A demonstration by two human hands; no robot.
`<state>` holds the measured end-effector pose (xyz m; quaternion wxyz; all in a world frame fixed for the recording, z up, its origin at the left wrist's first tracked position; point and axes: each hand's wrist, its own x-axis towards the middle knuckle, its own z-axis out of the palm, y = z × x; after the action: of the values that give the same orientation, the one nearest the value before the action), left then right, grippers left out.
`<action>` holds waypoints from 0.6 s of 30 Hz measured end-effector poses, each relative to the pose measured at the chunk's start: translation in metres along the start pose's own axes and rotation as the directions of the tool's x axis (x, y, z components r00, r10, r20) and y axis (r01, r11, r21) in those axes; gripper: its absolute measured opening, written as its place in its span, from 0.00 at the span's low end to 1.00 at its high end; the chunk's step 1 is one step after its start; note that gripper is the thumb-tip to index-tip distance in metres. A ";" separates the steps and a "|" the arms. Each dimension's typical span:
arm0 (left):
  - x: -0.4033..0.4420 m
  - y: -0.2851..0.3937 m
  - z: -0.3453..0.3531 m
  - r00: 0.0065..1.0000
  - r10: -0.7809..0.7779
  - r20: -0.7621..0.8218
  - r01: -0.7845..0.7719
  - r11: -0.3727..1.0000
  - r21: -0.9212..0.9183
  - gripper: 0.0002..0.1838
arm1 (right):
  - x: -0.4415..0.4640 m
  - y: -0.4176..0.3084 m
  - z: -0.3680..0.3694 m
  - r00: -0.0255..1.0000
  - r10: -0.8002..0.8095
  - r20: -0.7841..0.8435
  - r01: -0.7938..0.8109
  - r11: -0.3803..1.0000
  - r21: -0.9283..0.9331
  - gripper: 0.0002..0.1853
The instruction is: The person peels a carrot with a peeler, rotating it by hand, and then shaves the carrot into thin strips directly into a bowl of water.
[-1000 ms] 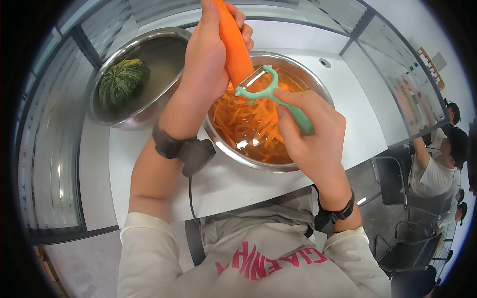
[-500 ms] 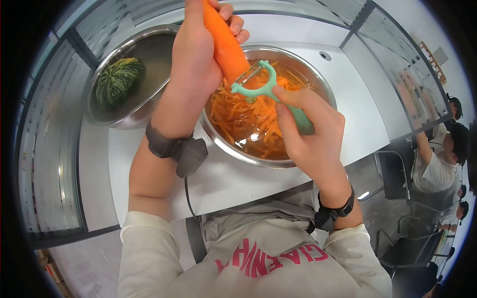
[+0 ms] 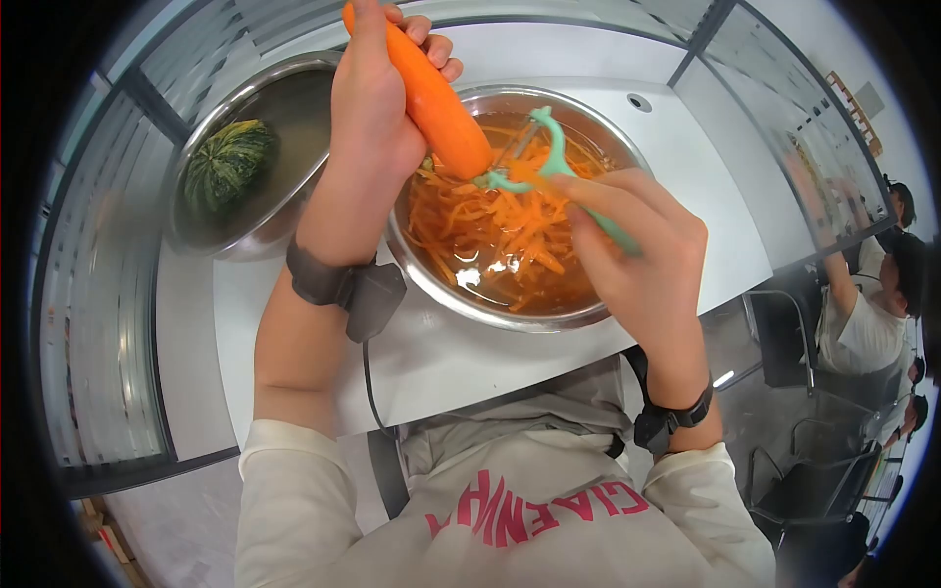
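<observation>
My left hand [image 3: 377, 108] is wrapped round a large orange carrot [image 3: 436, 103], which slants down to the right over a steel bowl [image 3: 417, 265]. Between the fingers of my right hand [image 3: 652, 250] is the handle of a mint-green peeler [image 3: 559, 147]. Its blade end stands just right of the carrot's lower tip; whether they touch I cannot tell. A blurred orange strip shows by the peeler's head. Many carrot shavings [image 3: 524, 230] float in water inside the bowl, partly hidden under my right hand and the peeler.
Left of my left forearm, a second steel bowl [image 3: 284, 73] holds water and a dark green striped squash [image 3: 230, 162]. Both bowls stand on a white table [image 3: 431, 353] with partition panels around it. Another person [image 3: 863, 318] and chairs [image 3: 784, 343] are at the right.
The peeler in my right hand has moved right and slightly down, off the carrot's lower end. My left hand and the carrot have shifted slightly left.
</observation>
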<state>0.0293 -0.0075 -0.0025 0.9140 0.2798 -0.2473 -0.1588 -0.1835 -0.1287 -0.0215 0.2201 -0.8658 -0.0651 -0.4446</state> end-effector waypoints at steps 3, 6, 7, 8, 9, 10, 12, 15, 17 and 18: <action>-0.004 -0.001 0.005 1.000 0.009 -0.006 -0.009 0.999 0.037 0.19 | 0.003 -0.017 0.000 0.980 0.122 0.155 -0.126 0.992 0.014 0.18; -0.008 -0.001 0.010 1.000 0.024 -0.021 -0.022 0.997 0.071 0.19 | 0.005 -0.020 0.007 0.977 0.134 0.167 -0.145 0.988 0.056 0.20; -0.008 -0.001 0.011 0.999 0.029 -0.029 -0.027 0.996 0.082 0.19 | 0.005 -0.021 0.009 0.974 0.144 0.174 -0.157 0.985 0.065 0.21; -0.009 -0.001 0.011 0.999 0.035 -0.016 -0.034 0.996 0.084 0.19 | 0.005 -0.022 0.010 0.973 0.141 0.184 -0.157 0.984 0.077 0.23; -0.009 -0.001 0.011 0.999 0.041 -0.003 -0.041 0.995 0.086 0.19 | 0.006 -0.024 0.010 0.971 0.140 0.194 -0.155 0.986 0.068 0.23; -0.009 -0.002 0.011 0.999 0.047 0.010 -0.048 0.995 0.086 0.19 | 0.007 -0.027 0.010 0.969 0.138 0.205 -0.153 0.987 0.058 0.23; -0.010 -0.002 0.011 0.998 0.059 0.022 -0.061 0.993 0.105 0.19 | 0.008 -0.028 0.009 0.968 0.129 0.216 -0.141 0.989 0.041 0.23; -0.011 -0.001 0.011 0.997 0.073 0.024 -0.075 0.990 0.119 0.19 | 0.010 -0.027 0.010 0.967 0.128 0.221 -0.137 0.990 0.029 0.23; -0.012 -0.001 0.012 0.997 0.073 0.033 -0.076 0.989 0.124 0.19 | 0.014 -0.029 0.011 0.962 0.157 0.222 -0.169 0.985 0.033 0.22; -0.012 -0.001 0.012 0.997 0.069 0.044 -0.074 0.989 0.128 0.19 | 0.015 -0.028 0.014 0.971 0.143 0.189 -0.156 0.986 0.054 0.21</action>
<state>0.0126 -0.0085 0.0011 0.8939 0.3262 -0.2850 -0.1150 -0.1733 -0.0989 -0.0077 0.2754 -0.8978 -0.0350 -0.3419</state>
